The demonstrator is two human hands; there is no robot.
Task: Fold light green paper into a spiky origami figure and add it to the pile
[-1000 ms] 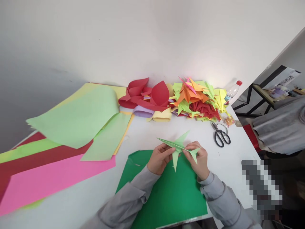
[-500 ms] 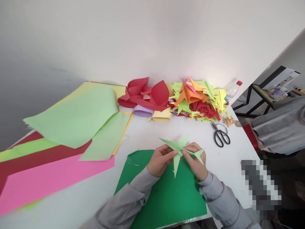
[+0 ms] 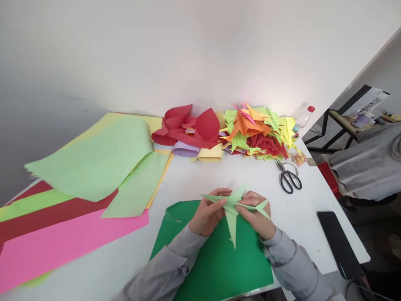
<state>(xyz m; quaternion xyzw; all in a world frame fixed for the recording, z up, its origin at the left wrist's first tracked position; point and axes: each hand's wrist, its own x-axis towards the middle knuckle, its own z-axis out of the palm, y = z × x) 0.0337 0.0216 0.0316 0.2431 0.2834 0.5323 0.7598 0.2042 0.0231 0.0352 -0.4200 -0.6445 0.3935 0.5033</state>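
Note:
Both my hands hold a pale green folded paper figure (image 3: 232, 217) with several pointed flaps, just above a dark green sheet (image 3: 213, 259) on the white table (image 3: 200, 175). My left hand (image 3: 205, 215) pinches its left side, where a long narrow point sticks out to the left. My right hand (image 3: 258, 217) grips the right side, beside a short pointed tip. One long flap hangs down between my hands.
Black scissors (image 3: 288, 179) lie to the right. A heap of folded paper figures (image 3: 257, 131) and curled red sheets (image 3: 191, 127) lines the wall, with a plastic bottle (image 3: 302, 119). Large sheets (image 3: 94, 163) cover the left. A black phone (image 3: 338, 244) lies near the right edge.
The paper figure has turned slightly in my hands, and its lower flap now hangs longer. The view has shifted a little, so the phone at the right is now plainly seen.

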